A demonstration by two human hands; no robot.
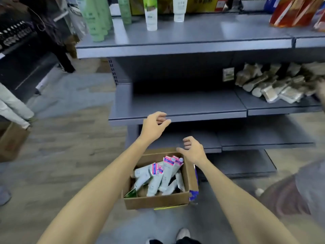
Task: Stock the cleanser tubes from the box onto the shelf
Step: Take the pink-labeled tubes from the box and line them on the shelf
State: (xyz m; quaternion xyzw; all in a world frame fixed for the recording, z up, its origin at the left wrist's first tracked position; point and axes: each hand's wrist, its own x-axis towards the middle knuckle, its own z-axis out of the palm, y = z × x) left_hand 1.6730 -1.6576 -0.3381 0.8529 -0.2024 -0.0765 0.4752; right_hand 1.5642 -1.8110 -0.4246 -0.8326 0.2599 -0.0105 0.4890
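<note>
A cardboard box (158, 201) sits on the floor in front of the grey shelving. Several pale cleanser tubes (154, 178) with pink and white ends lie heaped inside it. My left hand (153, 125) hovers in front of the middle shelf's front edge (202, 116), fingers loosely curled and holding nothing. My right hand (192, 149) hangs above the box's far rim, fingers relaxed and empty. The middle shelf board behind my left hand carries nothing on its left section.
Green and white tubes (151, 14) stand on the top shelf, with red packets (295, 11) at its right. Grey-brown packs (274, 83) lie on the middle shelf's right section. Another box (10, 141) and a person's legs stand at the left; someone's sleeve (299, 191) is at the right.
</note>
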